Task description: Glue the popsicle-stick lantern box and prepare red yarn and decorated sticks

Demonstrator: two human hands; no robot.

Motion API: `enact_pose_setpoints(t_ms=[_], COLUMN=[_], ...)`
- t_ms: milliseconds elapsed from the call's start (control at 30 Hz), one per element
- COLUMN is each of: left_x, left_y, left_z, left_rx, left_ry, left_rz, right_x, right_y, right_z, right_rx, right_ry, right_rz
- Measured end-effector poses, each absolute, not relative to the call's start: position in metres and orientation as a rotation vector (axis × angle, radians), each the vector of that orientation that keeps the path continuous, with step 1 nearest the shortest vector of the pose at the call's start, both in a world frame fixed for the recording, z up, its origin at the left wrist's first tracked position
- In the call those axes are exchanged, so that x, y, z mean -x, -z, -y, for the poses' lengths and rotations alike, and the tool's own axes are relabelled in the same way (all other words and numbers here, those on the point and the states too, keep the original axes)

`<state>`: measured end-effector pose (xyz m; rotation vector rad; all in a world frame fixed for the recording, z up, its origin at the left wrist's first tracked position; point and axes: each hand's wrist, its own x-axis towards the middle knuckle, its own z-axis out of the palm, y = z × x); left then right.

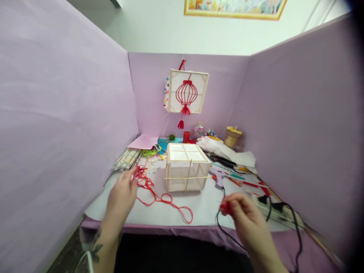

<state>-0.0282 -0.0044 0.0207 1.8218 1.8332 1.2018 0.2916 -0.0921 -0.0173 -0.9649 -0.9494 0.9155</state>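
Evidently sorting red cord (pixel 159 197), my half-open left hand (pixel 122 195) touches its tangle at eight o'clock, my right hand (pixel 244 216) pinching a red piece (pixel 226 207) at five, which I judge calls for gentle untangling.

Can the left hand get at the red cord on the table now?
Probably yes: the left hand is right beside the red cord, fingertips nearly touching its tangle, with nothing lying between them.

Red cord (pixel 159 197): soft fibre, matt.
Box lantern (pixel 186 167): pale bare wooden sticks, white matt paper panels.
Counter (pixel 204 210): smooth white sheet over purple cloth.
Partition walls (pixel 57 113): matt lilac, felt-like cloth.
Cable (pixel 297 227): black glossy plastic.
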Motion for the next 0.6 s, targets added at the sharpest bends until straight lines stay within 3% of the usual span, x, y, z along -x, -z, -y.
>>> enact_pose_setpoints(t_ms=[133,200,433,500,600], left_x=[-0.021,-0.030,0.028,0.032,0.020], left_y=[-0.017,-0.014,-0.066,-0.081,-0.082], left_z=[0.055,0.064,-0.050,-0.083,-0.087], left_rx=[-1.698,-1.664,-1.784,-2.070,-2.216], left_ry=[-0.595,-0.510,-1.430,-1.187,-1.009], left_rz=[-0.763,-0.630,-1.316,-1.645,-1.693], right_x=[-0.237,-0.223,-0.232,-0.233,-0.231], right_y=[0.000,-0.010,0.020,0.036,0.047], right_z=[0.091,0.087,0.062,0.060,0.064], right_rx=[0.882,0.799,1.047,1.122,1.215], right_ry=[-1.203,-1.163,-0.721,-0.683,-0.661], right_rz=[1.226,1.351,1.419,1.522,1.763])
